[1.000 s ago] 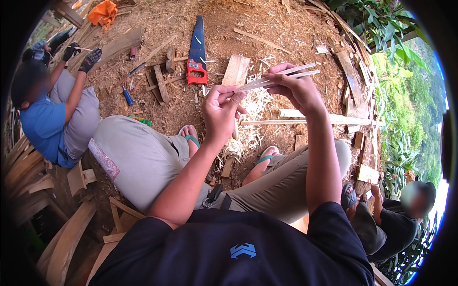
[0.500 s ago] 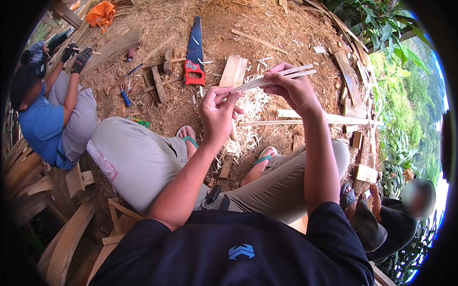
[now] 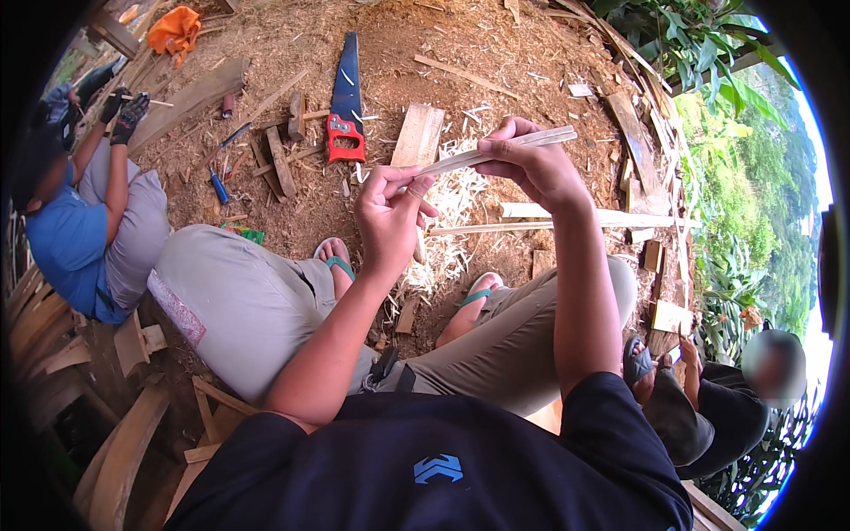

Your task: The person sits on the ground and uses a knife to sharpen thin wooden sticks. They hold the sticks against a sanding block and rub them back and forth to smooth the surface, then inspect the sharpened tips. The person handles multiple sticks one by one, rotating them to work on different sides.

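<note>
Pale, thin wooden strips (image 3: 453,163) are held level in front of me, lying flat together. My left hand (image 3: 390,208) pinches their left end between thumb and fingers. Toward the other end, my right hand (image 3: 537,168) grips them, and a short length sticks out past its fingers. Below my hands, curled pale shavings (image 3: 452,252) lie between my sandalled feet. Just beyond the left hand is a flat wooden board (image 3: 419,133).
A handsaw (image 3: 345,97) with a red handle lies ahead. Long pale slats (image 3: 611,219) extend right, beneath my right forearm. A blue-handled tool (image 3: 220,188) lies left. One person in blue (image 3: 75,234) sits left; another in dark clothes (image 3: 730,411) sits right.
The strips' right ends, fanned apart before, now lie together. My view has shifted slightly. The person at the right now holds a small light-coloured thing.
</note>
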A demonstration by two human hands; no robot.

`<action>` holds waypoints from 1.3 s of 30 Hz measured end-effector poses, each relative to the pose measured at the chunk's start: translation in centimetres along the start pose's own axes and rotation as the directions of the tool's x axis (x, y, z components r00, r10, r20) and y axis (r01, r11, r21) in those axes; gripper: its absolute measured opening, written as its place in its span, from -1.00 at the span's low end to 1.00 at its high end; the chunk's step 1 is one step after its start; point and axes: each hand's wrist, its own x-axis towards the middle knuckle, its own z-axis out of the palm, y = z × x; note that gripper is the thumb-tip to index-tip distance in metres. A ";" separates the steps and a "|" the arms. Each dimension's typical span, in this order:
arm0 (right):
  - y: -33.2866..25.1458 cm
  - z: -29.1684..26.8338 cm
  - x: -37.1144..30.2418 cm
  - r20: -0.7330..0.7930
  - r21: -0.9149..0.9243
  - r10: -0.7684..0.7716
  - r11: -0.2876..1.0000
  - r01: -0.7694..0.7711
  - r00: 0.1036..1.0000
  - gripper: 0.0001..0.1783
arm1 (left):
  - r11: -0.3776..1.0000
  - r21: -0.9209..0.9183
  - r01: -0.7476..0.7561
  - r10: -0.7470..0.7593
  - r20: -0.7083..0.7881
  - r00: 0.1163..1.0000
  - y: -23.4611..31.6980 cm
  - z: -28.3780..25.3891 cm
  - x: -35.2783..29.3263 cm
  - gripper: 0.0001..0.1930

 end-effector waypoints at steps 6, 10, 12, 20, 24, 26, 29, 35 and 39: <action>-0.1 -0.1 -0.2 -0.013 0.015 0.012 1.000 -0.012 1.000 -0.85 | 0.999 -0.020 0.046 -0.046 -0.013 0.999 0.5 0.4 0.1 -0.75; 0.1 0.1 0.0 -0.025 0.012 0.010 1.000 -0.010 1.000 -0.85 | 0.998 -0.026 0.058 -0.058 -0.026 0.998 0.2 0.1 0.2 -0.74; 0.1 0.1 0.1 -0.030 -0.014 0.006 1.000 -0.007 1.000 -0.84 | 0.998 -0.024 0.057 -0.057 -0.022 0.998 0.3 0.1 0.2 -0.74; 0.2 0.6 -0.1 -0.061 -0.089 -0.045 0.995 0.039 0.997 -0.76 | 0.999 -0.028 0.039 -0.039 -0.001 0.999 0.6 0.2 0.2 -0.76; 0.3 0.4 0.1 -0.077 -0.084 -0.075 0.994 0.069 0.994 -0.77 | 0.999 -0.033 0.030 -0.030 -0.010 1.000 0.3 0.2 0.2 -0.78; 0.3 0.5 0.1 -0.080 -0.081 -0.082 0.994 0.076 0.993 -0.77 | 0.999 -0.035 0.032 -0.033 -0.011 0.999 0.2 0.2 0.2 -0.79; 0.3 0.6 0.0 -0.082 -0.089 -0.084 0.993 0.077 0.993 -0.78 | 0.999 -0.027 0.034 -0.034 -0.002 0.999 0.1 0.1 0.2 -0.79; 0.3 0.5 0.1 -0.077 -0.083 -0.068 0.995 0.062 0.995 -0.81 | 0.999 0.000 0.047 -0.047 0.020 0.999 0.3 0.1 0.2 -0.79; 0.3 0.2 0.2 -0.061 -0.074 -0.029 0.997 0.024 0.998 -0.84 | 0.999 0.011 0.037 -0.037 0.024 0.999 0.0 0.0 0.1 -0.79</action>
